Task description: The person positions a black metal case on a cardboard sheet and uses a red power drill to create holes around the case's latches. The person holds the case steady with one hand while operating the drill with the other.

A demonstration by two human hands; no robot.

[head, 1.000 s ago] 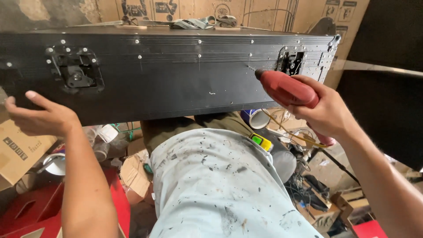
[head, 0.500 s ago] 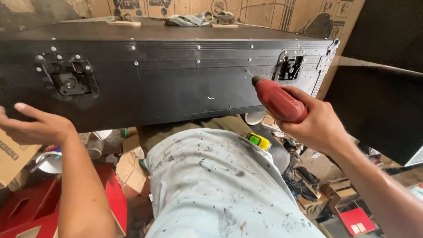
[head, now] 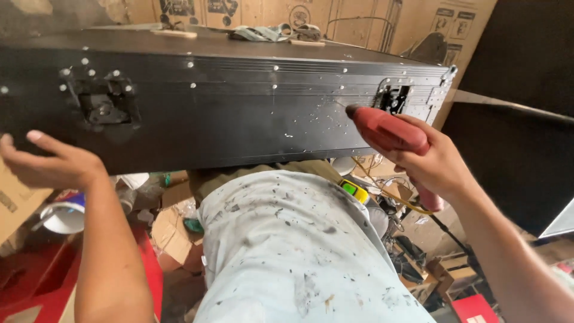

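Note:
A long black case with metal rivets lies across my lap, its side facing me. My right hand grips a red power drill, whose thin bit touches the case's side just left of a recessed metal latch. My left hand rests with spread fingers against the case's lower left edge, below another recessed latch. My paint-spattered grey trousers fill the middle foreground.
Cardboard boxes line the back wall. A tape measure, cables and tools lie on the floor at right. A white bucket and red boxes sit at lower left. A dark panel stands at right.
The view has shifted, so the case sits further right in frame. My left hand has slid lower along the case's left edge. The drill stays at the same spot by the right latch.

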